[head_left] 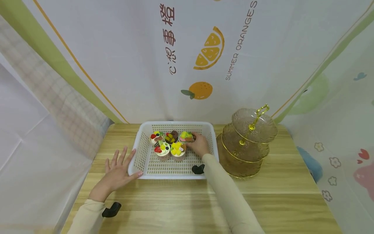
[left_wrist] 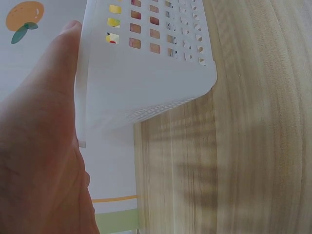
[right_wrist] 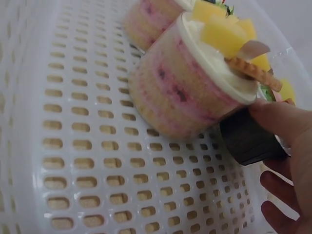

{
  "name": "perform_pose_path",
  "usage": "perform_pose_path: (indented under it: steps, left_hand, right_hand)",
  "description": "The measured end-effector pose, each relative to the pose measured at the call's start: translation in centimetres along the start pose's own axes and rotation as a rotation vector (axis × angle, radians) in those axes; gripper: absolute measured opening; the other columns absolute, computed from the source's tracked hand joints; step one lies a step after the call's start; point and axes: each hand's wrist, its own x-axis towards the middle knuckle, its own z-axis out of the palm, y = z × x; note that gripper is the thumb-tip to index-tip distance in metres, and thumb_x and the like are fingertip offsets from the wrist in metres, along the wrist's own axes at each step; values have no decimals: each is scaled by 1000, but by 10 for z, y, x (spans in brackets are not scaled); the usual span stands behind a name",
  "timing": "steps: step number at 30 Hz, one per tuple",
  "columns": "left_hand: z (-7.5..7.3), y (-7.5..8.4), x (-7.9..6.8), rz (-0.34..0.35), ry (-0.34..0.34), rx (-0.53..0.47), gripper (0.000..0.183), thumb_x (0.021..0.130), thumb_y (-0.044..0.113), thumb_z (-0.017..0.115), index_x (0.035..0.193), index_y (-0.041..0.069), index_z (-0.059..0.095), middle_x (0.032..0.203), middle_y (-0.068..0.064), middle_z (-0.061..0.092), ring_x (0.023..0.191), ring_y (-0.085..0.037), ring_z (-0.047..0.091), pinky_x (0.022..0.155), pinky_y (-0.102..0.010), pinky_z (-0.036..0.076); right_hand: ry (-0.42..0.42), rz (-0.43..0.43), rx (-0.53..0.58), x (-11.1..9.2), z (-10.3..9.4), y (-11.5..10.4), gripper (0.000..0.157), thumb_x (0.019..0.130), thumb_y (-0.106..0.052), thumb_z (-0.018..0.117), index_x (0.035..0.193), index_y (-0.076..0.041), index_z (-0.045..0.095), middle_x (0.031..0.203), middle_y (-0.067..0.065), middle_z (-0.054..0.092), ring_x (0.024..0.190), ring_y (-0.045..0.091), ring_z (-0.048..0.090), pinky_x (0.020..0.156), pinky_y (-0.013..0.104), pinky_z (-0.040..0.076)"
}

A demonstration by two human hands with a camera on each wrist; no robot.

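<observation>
The right hand [head_left: 200, 145] seems to pinch the green-topped dessert cup [head_left: 186, 136] at the back right of the cluster in the white basket [head_left: 166, 177], though its wrist view half hides the grip, and a shallow hold could let it slip. The yellow-topped cup [head_left: 178, 151] crowds it in front, so a sideways pull could tip that one; the left hand [head_left: 118, 174], fingers spread wide at the rim, might steady the basket only weakly.

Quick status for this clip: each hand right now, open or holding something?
Left hand: open, touching the rim of the white basket.
Right hand: holding a dark-sided dessert cup.
</observation>
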Motion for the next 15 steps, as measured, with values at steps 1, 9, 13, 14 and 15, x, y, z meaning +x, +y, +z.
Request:
perform_pose_path:
  steps: [1, 9, 13, 14, 15]
  left_hand:
    - [0, 0, 0, -1, -4, -2, 98, 93, 62, 62, 164, 17, 13, 167, -23, -4, 147, -50, -13, 104, -77, -10]
    - [-1, -1, 1, -6, -15, -2, 99, 93, 63, 61, 165, 16, 12, 167, -23, -5, 147, -49, -14, 104, -76, -12]
    - [0, -2, 1, -3, -19, 9, 99, 93, 63, 60, 165, 17, 10, 166, -24, -4, 147, -49, -14, 103, -77, -10]
    - [0, -2, 1, -1, -19, 10, 99, 93, 63, 60, 165, 17, 10, 166, -24, -4, 147, -49, -14, 103, -78, -10]
    - [0, -2, 2, 0, -20, 13, 99, 93, 64, 60, 165, 17, 10, 166, -24, -4, 147, -50, -14, 103, -78, -9]
  right_hand:
    - [5, -2, 10, 0, 0, 0, 67, 84, -30, 84, 139, 0, 59, 123, 15, 67, 111, 30, 62, 95, 44, 50]
    - [5, -38, 124, -4, -9, -6, 68, 84, -33, 86, 139, -4, 59, 122, 10, 66, 105, 24, 62, 89, 42, 53]
    - [21, -68, 128, -7, -20, -13, 68, 84, -33, 85, 139, -4, 58, 122, 9, 66, 106, 24, 62, 90, 42, 51]
    - [24, -76, 131, -9, -23, -14, 68, 84, -32, 85, 139, -3, 58, 121, 9, 66, 107, 24, 61, 90, 42, 51]
    - [25, -83, 134, -10, -26, -15, 67, 85, -32, 85, 139, -4, 58, 121, 9, 66, 107, 24, 61, 91, 43, 51]
